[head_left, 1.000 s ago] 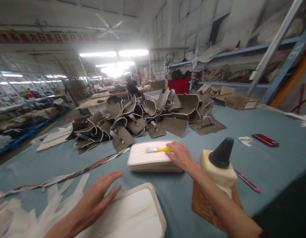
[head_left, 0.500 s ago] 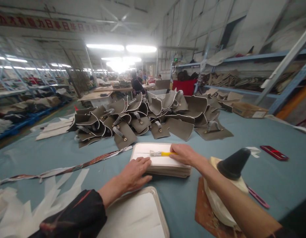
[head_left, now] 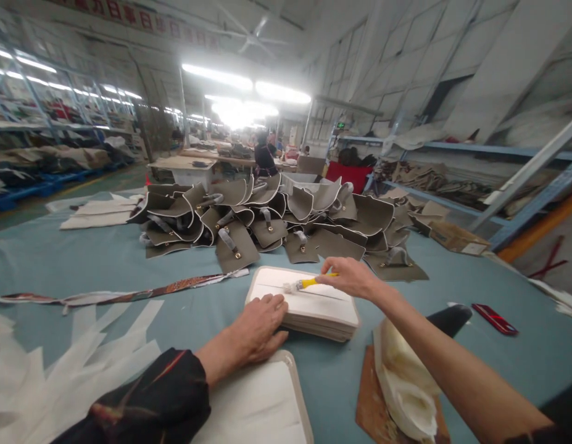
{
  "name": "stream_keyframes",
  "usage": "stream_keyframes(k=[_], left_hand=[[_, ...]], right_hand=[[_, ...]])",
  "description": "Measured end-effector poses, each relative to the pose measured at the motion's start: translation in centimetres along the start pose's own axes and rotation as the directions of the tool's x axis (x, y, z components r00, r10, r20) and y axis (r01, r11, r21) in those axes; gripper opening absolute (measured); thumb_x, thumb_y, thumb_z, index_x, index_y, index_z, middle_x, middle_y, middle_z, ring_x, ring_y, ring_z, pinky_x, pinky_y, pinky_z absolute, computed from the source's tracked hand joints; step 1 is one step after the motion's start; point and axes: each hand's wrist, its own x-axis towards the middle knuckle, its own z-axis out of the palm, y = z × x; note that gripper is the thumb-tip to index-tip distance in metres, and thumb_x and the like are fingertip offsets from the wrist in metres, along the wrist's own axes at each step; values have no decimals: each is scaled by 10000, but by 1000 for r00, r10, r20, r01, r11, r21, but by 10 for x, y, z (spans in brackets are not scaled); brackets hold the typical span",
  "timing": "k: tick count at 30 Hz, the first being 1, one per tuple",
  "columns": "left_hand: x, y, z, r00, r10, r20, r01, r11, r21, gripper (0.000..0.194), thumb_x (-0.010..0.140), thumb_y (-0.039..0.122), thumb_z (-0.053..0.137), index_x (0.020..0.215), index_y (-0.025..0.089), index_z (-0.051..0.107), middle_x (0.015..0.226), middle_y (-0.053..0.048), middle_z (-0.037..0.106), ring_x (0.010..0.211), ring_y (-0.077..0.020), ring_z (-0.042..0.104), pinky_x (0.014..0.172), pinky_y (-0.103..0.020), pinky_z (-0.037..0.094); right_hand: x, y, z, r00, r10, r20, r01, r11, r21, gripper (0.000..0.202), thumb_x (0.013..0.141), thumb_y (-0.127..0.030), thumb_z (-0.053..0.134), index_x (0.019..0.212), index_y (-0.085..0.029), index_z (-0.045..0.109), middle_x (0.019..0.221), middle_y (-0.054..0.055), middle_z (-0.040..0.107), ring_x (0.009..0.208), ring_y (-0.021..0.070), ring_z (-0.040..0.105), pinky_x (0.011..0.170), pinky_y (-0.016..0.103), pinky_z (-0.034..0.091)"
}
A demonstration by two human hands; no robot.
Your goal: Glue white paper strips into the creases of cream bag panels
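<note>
My right hand (head_left: 349, 276) grips a paintbrush (head_left: 308, 282) by its yellow handle, and the pale bristles rest on the white top of a stack of panels (head_left: 323, 311). These panels have rounded corners and beige edges. Flat on the stack's near left corner lies my left hand (head_left: 260, 327), its fingers stretched out and holding nothing. Below that hand, a second white panel stack (head_left: 262, 401) with a beige rim is partly covered by my dark sleeve. Under my right forearm sits a whitish, crusted container (head_left: 406, 376) with a black cone (head_left: 452, 319), on a brown board (head_left: 369, 394).
Grey-brown bag pieces (head_left: 239, 246) with handles are heaped across the table's far side. White strips (head_left: 95, 345) lie at left, below a long patterned band (head_left: 142, 295). A red phone (head_left: 493, 319) and a cardboard box (head_left: 456, 237) are at right. A person (head_left: 266, 157) is farther back.
My right hand has lifted a little, so the brush now slants down with its bristles pressed on the panel. My left hand stays on the stack. The camera view has shifted and tilted.
</note>
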Motion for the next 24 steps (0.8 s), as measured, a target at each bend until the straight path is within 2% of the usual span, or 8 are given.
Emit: stream_keyframes(k=[5, 10, 13, 18, 24], left_hand=[[-2, 3, -4, 1000, -16, 1, 16, 1000, 19, 336, 928, 317, 569, 1231, 170, 565, 1296, -165, 601, 1188, -322, 596, 995, -478, 526], [-3, 8, -10, 998, -21, 58, 19, 999, 41, 268, 933, 312, 568, 1153, 161, 588, 1213, -162, 643, 1146, -320, 623, 962, -470, 547], [-3, 9, -11, 996, -29, 79, 25, 998, 52, 301, 914, 316, 600, 1170, 159, 587, 1232, -165, 647, 1172, -330, 618, 965, -474, 550], [-2, 9, -12, 994, -26, 102, 20, 998, 62, 342, 899, 318, 608, 1193, 144, 591, 1268, -168, 647, 1194, -340, 612, 983, -489, 551], [0, 10, -12, 993, -35, 117, 28, 998, 60, 360, 881, 343, 624, 1176, 139, 603, 1262, -170, 654, 1194, -349, 614, 990, -498, 550]], right_hand=[[2, -31, 10, 997, 10, -81, 15, 951, 308, 383, 903, -529, 594, 946, -177, 737, 698, 15, 703, 619, 160, 599, 575, 256, 386], [5, -55, 34, 970, 69, -234, 52, 879, 474, 333, 853, -480, 561, 770, -186, 694, 596, -4, 615, 556, 152, 508, 540, 264, 346], [11, -65, 46, 937, 152, -314, 56, 822, 567, 362, 878, -483, 502, 756, -178, 656, 584, 4, 586, 540, 154, 489, 518, 267, 335], [19, -84, 71, 931, 181, -318, 77, 754, 653, 388, 865, -522, 532, 752, -175, 664, 572, 10, 610, 538, 166, 534, 530, 268, 373], [27, -97, 93, 921, 209, -328, 67, 745, 663, 372, 866, -507, 543, 716, -193, 676, 553, 2, 628, 552, 178, 586, 558, 271, 398]])
